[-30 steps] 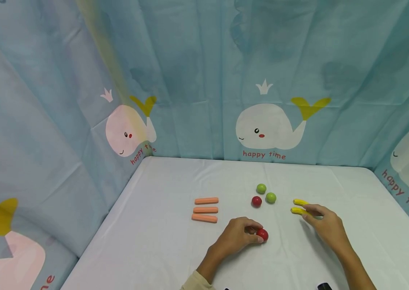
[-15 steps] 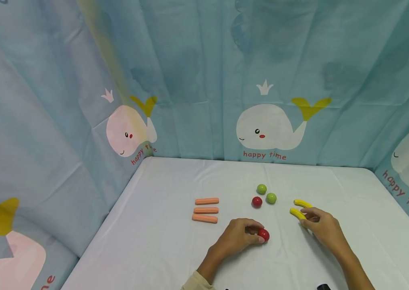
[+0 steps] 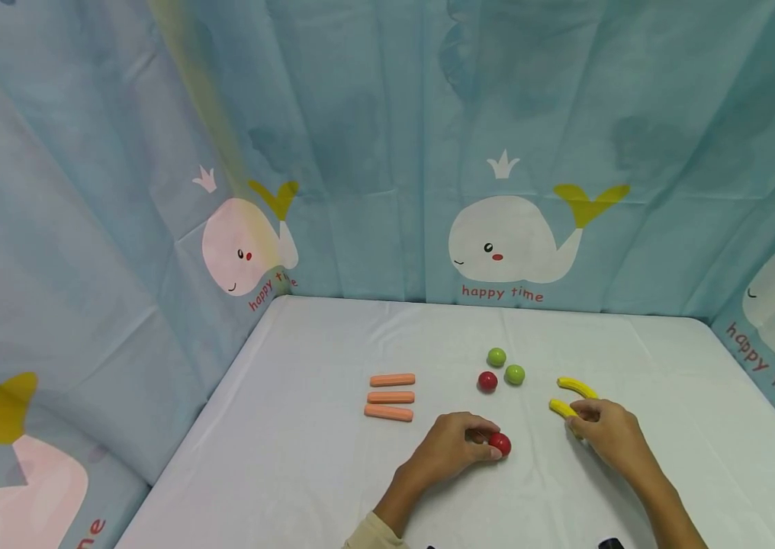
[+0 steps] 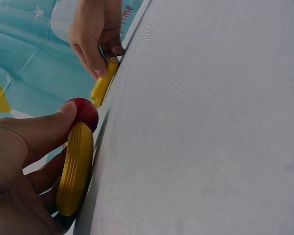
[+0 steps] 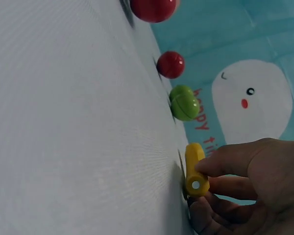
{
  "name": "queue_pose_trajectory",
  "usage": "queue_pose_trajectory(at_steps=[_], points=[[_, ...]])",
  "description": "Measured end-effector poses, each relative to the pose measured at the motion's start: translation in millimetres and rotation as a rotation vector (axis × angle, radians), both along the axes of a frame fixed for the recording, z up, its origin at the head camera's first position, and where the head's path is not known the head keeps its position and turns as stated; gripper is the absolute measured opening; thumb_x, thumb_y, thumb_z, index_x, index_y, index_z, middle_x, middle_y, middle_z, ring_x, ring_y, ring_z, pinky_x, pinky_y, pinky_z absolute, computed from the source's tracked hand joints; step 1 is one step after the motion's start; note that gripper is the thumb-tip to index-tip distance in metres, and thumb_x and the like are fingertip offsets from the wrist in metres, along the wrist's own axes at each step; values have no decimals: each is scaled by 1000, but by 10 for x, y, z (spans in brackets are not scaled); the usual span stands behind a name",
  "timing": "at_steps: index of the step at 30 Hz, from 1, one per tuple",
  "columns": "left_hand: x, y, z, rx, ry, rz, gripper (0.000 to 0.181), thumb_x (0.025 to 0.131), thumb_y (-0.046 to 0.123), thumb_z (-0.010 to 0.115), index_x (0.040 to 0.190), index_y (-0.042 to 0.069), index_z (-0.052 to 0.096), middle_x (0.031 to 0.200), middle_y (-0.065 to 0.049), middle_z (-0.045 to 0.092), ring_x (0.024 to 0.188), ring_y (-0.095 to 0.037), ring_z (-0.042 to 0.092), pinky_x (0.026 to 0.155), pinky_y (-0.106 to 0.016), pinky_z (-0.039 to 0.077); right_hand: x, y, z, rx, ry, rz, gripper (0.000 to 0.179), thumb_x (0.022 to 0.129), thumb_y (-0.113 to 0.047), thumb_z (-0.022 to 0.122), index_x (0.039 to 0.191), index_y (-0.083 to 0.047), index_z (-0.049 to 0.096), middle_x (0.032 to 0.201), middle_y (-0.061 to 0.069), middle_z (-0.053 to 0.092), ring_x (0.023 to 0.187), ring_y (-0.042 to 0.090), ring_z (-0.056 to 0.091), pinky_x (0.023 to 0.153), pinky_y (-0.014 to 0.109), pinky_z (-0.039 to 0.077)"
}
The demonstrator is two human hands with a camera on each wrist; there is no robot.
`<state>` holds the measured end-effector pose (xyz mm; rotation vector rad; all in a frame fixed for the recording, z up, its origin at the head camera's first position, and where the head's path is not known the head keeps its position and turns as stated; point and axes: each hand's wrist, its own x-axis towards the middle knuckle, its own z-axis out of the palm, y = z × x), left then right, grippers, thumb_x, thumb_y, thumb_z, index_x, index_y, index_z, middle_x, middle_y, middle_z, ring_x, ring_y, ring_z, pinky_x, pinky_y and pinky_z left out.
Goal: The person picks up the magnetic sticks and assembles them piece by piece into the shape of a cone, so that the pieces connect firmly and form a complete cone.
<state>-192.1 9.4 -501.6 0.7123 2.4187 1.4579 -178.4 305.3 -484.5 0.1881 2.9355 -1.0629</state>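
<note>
Red front ball [image 3: 500,444]: on the person's side of the white table [image 3: 655,358], between the two hands.
Left hand [image 3: 452,450]: thumb and fingers closed round that ball — a pinch, with no slack showing.
Ridged yellow piece [image 4: 76,169]: just below the ball in the left wrist view, against or beside the curled fingers; whether they grip it, I cannot tell.
Right hand [image 3: 610,431]: thumb and fingertips pinching the near yellow piece [image 3: 561,408]. Contact between piece and cloth is unclear.
Far yellow piece [image 3: 577,386]: lying just beyond the right hand, its near end close to the fingers.
Rear cluster: red rear ball [image 3: 487,381] and two green balls [image 3: 515,374], near one another.
Orange sticks [image 3: 390,397]: three, side by side, left of the balls.
Backdrop: blue curtain [image 3: 374,137] printed with whales — "happy time" in red.
</note>
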Motion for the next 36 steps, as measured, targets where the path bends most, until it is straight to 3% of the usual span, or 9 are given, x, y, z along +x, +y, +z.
queue_pose_trajectory(at_steps=[7,11,17,31,36], points=[[0,-3,5,-9,-8,5,28,88,20,88,115,16,82,94,16,70,86,3,60,80,-18,49,7,-35,34,-11,12,-5,41,97,-20,73,128,7,69,112,18,74,103,31,68,77,39,55],[-3,1,10,-12,-15,7,28,88,20,88,115,16,82,95,16,70,86,4,60,80,-18,49,18,-89,48,-89,29,2,40,97,-19,75,130,4,69,108,15,75,95,27,71,72,36,57],[-7,5,9,-17,-13,7,29,88,21,88,116,16,81,97,16,72,87,3,62,81,-18,50,16,-208,45,-256,-49,-8,46,97,-19,78,133,5,65,100,9,76,80,19,68,64,30,59],[-15,4,-3,-36,-3,-4,32,85,20,91,115,16,82,97,17,72,87,2,62,81,-18,51,50,-530,-13,-420,-125,59,57,95,-17,81,141,6,58,92,8,77,80,23,75,74,31,63],[-8,7,1,-41,5,-5,32,85,21,91,115,16,82,98,16,72,88,2,62,82,-18,50,45,-575,-40,-431,-135,67,59,95,-19,81,142,7,57,92,7,76,79,22,76,74,30,63]])
